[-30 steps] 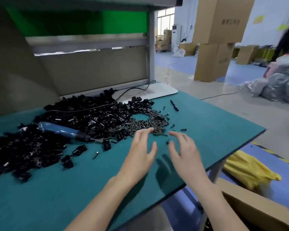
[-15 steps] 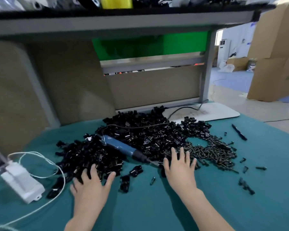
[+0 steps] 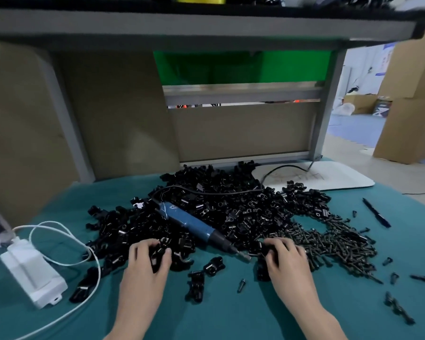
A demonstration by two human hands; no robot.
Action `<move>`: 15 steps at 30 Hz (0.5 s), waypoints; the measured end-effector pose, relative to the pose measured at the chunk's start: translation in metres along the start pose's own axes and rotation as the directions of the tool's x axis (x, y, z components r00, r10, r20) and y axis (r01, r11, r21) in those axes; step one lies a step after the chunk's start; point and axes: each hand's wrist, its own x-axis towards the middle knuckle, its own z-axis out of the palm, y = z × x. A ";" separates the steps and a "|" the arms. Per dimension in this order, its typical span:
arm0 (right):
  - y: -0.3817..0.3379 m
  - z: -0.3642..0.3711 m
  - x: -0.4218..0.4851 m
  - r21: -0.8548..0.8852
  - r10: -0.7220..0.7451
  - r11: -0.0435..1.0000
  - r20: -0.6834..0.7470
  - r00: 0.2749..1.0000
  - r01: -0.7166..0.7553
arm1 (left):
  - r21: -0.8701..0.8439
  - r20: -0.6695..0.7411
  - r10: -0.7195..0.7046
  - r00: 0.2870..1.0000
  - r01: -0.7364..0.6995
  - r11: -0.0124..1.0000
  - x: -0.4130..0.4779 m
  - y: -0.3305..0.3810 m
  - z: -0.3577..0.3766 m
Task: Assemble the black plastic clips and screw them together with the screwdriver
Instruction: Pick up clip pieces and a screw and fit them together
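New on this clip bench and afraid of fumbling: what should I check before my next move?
1. Piece in left hand: fingers curl round black clips at the pile's edge; ok.
2. Piece in right hand: fingers curl over black clips; ok.
3. Reach of screwdriver: lies ungripped on the pile between the hands; ok.
4. Supply of screws: heap beside right hand; ok.
5. Fit of the two pieces: cannot tell.

Black clips (image 3: 233, 212), blue screwdriver (image 3: 190, 223), teal mat (image 3: 219, 315), white power adapter (image 3: 32, 276), green panel (image 3: 243, 67)
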 end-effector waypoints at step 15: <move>-0.036 0.004 0.059 -0.092 -0.174 0.980 0.030 0.984 0.176 | -0.472 -0.111 -0.139 0.984 0.070 0.879 0.005 -0.007 -0.002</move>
